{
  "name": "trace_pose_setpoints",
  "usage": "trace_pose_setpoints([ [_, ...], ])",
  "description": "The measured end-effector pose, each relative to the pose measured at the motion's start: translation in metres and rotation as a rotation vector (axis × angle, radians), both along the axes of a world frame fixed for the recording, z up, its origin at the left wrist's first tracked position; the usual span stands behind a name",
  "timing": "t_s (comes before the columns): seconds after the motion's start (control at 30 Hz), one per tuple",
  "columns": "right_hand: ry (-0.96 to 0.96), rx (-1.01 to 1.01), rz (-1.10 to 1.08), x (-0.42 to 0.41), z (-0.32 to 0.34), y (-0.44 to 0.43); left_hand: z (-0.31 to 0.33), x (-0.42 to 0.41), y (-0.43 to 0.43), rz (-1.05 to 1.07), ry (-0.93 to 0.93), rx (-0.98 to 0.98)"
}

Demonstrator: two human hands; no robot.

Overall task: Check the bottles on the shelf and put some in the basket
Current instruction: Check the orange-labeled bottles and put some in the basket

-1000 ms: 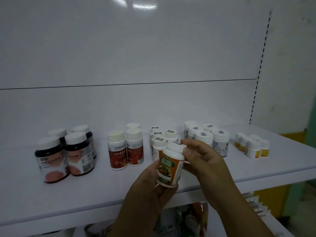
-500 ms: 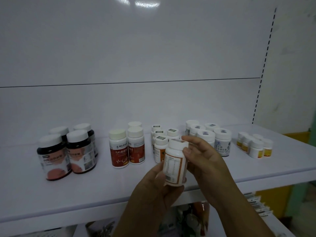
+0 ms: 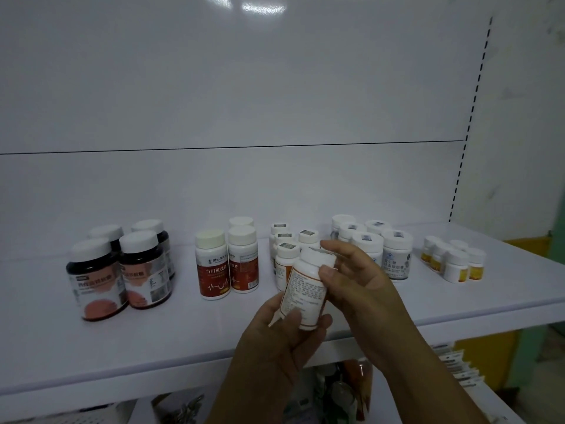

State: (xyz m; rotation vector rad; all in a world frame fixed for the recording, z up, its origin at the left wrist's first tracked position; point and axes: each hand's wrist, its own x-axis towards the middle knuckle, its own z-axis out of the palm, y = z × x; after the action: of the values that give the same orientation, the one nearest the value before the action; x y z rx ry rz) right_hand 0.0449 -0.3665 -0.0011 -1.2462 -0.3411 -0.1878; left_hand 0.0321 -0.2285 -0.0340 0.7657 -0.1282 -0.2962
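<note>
A white bottle (image 3: 305,290) with an orange-edged label of fine print is held tilted above the front edge of the shelf (image 3: 183,338); the left hand (image 3: 284,338) has its grip clamped around the bottle's base, thumb across the label; the right hand (image 3: 363,289) has its grip closed on the white cap and shoulder; behind stand more small white bottles (image 3: 287,255), red-labelled bottles (image 3: 227,264) to the left, dark jars (image 3: 119,270) farther left.
</note>
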Motion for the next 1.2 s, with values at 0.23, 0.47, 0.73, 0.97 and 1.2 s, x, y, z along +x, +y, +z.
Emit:
trace_pose_setpoints([
  [0.23, -0.002, 0.022, 0.066, 0.004, -0.003, -0.002, 0.005, -0.003, 0.001, -0.068, 0.129, -0.036],
  [0.47, -0.065, -0.151, -0.046, 0.000, -0.002, -0.004, 0.005, 0.006, -0.006, 0.115, 0.028, 0.120],
  [0.73, 0.002, -0.497, -0.398, 0.039, -0.020, -0.021, 0.044, 0.043, 0.006, 0.631, -0.543, 1.196],
  [0.97, -0.028, -0.793, -0.372, 0.079, -0.035, -0.010, 0.038, 0.078, -0.005, 0.545, -0.724, 1.560],
  [1.2, -0.003, -0.884, -0.407, 0.087, -0.043, -0.008, 0.036, 0.081, -0.007, 0.654, -0.743, 1.589],
])
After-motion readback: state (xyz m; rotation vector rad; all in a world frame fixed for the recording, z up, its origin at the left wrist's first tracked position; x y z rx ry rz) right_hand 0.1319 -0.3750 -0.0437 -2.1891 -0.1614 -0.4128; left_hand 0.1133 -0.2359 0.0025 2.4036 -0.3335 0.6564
